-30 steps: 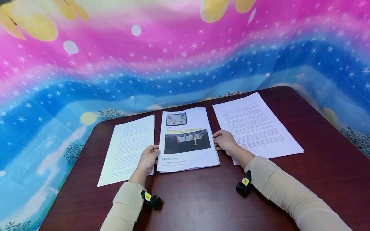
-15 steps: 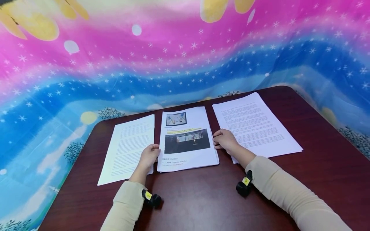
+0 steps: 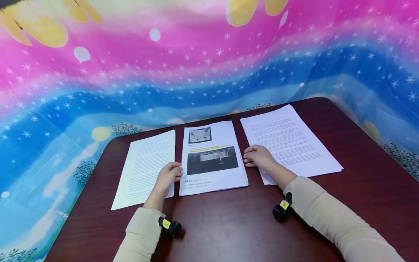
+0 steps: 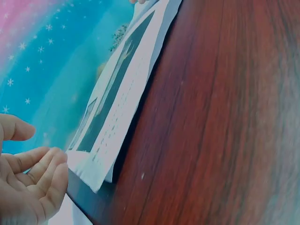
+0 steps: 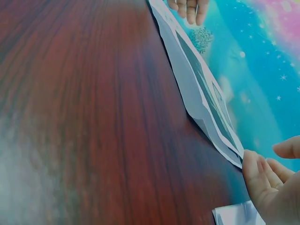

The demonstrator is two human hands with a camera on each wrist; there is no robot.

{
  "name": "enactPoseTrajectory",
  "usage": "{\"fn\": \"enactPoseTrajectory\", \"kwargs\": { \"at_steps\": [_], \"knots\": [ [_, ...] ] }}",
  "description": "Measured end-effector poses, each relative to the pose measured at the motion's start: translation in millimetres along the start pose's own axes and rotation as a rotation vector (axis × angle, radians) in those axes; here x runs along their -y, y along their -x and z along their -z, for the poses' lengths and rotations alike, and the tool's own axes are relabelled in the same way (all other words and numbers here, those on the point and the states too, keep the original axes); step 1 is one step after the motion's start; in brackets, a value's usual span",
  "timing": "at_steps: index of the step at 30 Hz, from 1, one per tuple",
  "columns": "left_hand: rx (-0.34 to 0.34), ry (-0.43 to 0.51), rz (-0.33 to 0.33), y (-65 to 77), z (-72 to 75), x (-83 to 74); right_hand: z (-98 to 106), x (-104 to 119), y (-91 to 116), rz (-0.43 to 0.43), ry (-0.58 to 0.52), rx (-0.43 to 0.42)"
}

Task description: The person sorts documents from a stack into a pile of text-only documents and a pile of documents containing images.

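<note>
A stack of printed sheets [image 3: 212, 178] lies in the middle of the dark table, its top page showing two pictures and a yellow-highlighted line. My left hand [image 3: 168, 178] is at its left edge, fingertips right by the paper. In the left wrist view, the left hand's thumb stands apart from gently bent fingers [image 4: 51, 173], with nothing between them. On the other side, my right hand [image 3: 260, 159] has its fingertips close beside the stack's right edge. The right wrist view shows the right thumb [image 5: 288, 147] lifted away from the fingers. The stack's page edges look slightly wavy there.
To the left lies another stack of text pages [image 3: 144, 163], partly under the left hand and wrist. A third stack of text pages [image 3: 294, 145] lies at the right, partly behind the right hand. A colourful cloth [image 3: 196, 72] hangs behind the table [image 3: 216, 229].
My right hand has shifted slightly right, away from the middle stack's edge, and its fingers have loosened. The left hand's fingers have spread a little at the left edge. The stack stays put.
</note>
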State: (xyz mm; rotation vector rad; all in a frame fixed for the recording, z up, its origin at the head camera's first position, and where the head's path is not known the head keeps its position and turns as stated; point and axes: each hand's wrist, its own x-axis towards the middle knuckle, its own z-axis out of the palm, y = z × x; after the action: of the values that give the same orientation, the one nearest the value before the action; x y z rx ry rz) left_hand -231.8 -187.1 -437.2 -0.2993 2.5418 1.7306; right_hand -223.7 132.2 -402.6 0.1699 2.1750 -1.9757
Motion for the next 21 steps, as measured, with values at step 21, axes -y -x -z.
{"fn": "enactPoseTrajectory", "kwargs": {
  "at_steps": [21],
  "knots": [
    [0.268, 0.146, -0.053, 45.5, -40.2, -76.6, 48.0, 5.1, 18.5, 0.072, -0.017, -0.012]
  ]
}}
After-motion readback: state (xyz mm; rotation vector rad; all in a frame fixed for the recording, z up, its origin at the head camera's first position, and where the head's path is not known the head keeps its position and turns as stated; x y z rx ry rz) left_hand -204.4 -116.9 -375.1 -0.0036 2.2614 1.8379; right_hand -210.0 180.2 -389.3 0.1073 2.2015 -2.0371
